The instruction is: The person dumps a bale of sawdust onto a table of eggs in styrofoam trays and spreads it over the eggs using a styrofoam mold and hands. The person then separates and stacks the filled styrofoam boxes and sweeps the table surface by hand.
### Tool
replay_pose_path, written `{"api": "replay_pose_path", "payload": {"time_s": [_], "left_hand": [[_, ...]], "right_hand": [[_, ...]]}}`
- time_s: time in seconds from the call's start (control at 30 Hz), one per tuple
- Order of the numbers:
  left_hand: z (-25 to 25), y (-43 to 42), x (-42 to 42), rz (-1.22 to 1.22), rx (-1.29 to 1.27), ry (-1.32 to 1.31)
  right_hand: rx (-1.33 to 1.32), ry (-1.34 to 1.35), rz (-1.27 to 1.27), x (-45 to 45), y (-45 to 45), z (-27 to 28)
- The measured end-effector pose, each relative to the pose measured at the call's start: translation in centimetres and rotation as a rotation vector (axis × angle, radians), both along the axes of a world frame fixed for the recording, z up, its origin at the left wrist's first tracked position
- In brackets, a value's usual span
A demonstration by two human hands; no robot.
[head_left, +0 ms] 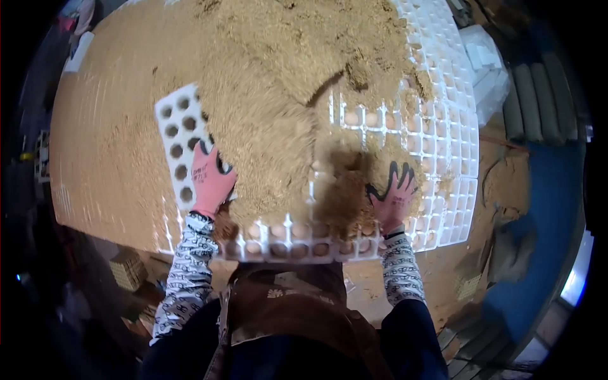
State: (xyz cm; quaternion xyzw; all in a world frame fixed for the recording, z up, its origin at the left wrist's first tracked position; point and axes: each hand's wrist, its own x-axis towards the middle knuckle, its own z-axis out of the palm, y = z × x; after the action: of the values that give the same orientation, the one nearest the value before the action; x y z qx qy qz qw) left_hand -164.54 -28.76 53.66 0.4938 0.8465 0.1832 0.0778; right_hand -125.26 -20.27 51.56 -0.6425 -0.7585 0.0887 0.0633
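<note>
My left hand (213, 180), in a pink glove with black fingertips, grips the right side of a whitish tray with rounded holes (172, 131). Loose brown husk-like material (266, 126) lies heaped against that tray and hides part of it. My right hand (394, 197), gloved alike, rests with spread fingers on the husk over a white grid (430, 144). Brown eggs (372, 119) sit in the grid's cells, many half buried. Another row of eggs (297, 232) shows along the near edge, between my hands.
The wide brown work surface (95, 139) extends left. More white grids run up the right side. Beyond them lie a clear plastic bag with white pieces (486, 69) and stacked dark sacks (538, 101). A stack of tan trays (128, 271) stands low at the left.
</note>
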Motion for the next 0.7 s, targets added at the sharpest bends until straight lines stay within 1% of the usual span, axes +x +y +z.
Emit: {"api": "replay_pose_path", "payload": {"time_s": [0.07, 0.1, 0.13, 0.2, 0.27, 0.3, 0.33, 0.37, 0.4, 0.43, 0.47, 0.53, 0.57, 0.6, 0.63, 0.67, 0.7], "left_hand": [[0.9, 0.2, 4.0, -0.106, 0.071, -0.001], [1.1, 0.5, 6.0, -0.064, 0.068, 0.003], [1.4, 0.9, 8.1, -0.076, 0.082, 0.007], [1.9, 1.4, 11.6, -0.112, 0.086, -0.001], [2.2, 1.5, 14.6, -0.174, 0.027, -0.076], [3.1, 1.6, 16.7, -0.263, -0.096, -0.09], [2.5, 1.0, 19.0, -0.355, 0.034, -0.061], [1.9, 0.4, 20.7, -0.442, 0.163, -0.024], [2.0, 0.7, 22.1, -0.532, 0.037, -0.1], [2.1, 0.8, 22.3, -0.621, -0.082, -0.179], [2.7, 0.1, 20.9, -0.608, -0.077, -0.173], [3.7, -0.7, 17.4, -0.75, -0.244, -0.125], [3.0, -2.5, 14.5, -0.675, -0.167, -0.101], [1.5, -4.9, 10.7, -0.604, -0.066, -0.025], [2.0, -7.7, 5.8, -0.567, -0.015, -0.031], [2.8, -10.5, 1.3, -0.488, -0.083, -0.009], [2.2, -13.9, -2.9, -0.331, -0.178, -0.065]], "right_hand": [[-0.007, 0.054, 0.09, 1.6, 1.3, -0.4], [-0.012, 0.071, 0.157, 2.9, 2.6, 0.2], [-0.016, 0.075, 0.194, 4.3, 4.0, 0.1], [-0.02, 0.356, 0.051, 7.3, 6.0, -0.4], [0.284, 0.21, 0.128, 10.4, 8.0, -1.2], [0.27, 0.423, -0.036, 11.0, 8.0, -1.3], [0.244, 0.63, -0.199, 11.6, 7.6, -1.4], [0.24, 0.657, -0.113, 13.6, 7.3, -3.9], [0.239, 0.686, -0.023, 14.9, 6.5, -6.3], [0.159, 0.571, -0.041, 13.8, 5.5, -5.8], [0.161, 0.576, -0.027, 11.8, 4.0, -5.8], [0.017, 1.146, -0.461, 7.6, 0.4, -6.4], [-0.05, 1.082, -0.332, 10.7, 0.9, -11.8], [-0.035, 1.089, -0.326, 7.9, 0.0, -10.7], [-0.048, 0.907, -0.387, 3.6, -1.2, -8.3], [-0.061, 0.715, -0.446, -0.8, -2.8, -5.7], [-0.04, 0.546, -0.282, -5.2, -5.0, -3.0]]}}
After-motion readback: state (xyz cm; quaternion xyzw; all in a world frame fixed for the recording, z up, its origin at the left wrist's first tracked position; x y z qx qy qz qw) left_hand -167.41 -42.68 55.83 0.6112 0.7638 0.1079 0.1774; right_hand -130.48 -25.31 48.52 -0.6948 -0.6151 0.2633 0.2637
